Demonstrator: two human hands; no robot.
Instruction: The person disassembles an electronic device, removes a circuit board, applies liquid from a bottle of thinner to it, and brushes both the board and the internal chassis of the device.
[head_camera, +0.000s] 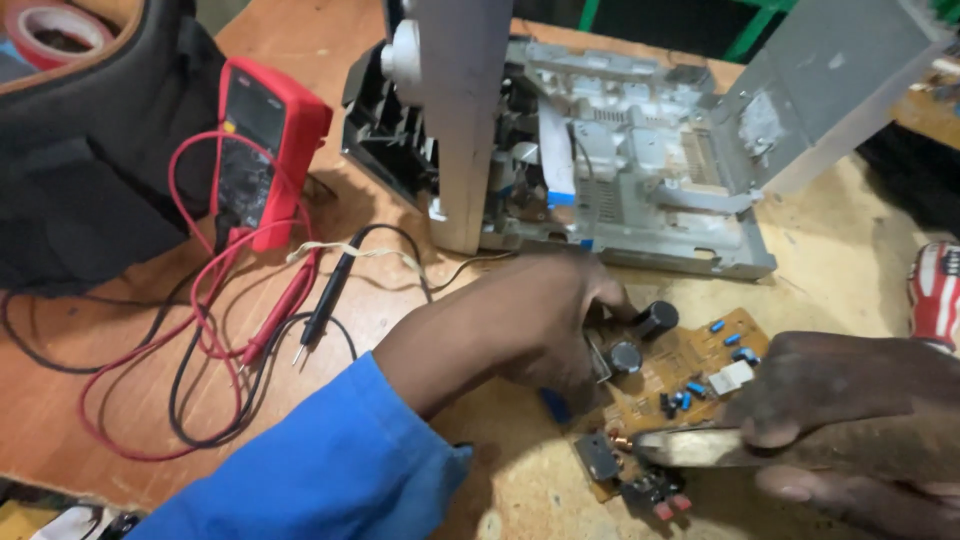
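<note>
Right hand (850, 420) grips our soldering iron (700, 447), tip pointing left at the circuit board (690, 370); left hand (540, 320) fingers clamp its far edge.

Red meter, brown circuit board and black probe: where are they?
Red meter (262, 150), head view, on its dark front face.
Brown circuit board (690, 360), head view, on bare board between the parts.
Black probe (328, 295), head view, on the middle of its handle.

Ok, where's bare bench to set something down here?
Free: bench right of the grey chassis, and the front edge beside the blue sleeve. Crowded: red and black leads by the multimeter; both hands on the circuit board.
</note>
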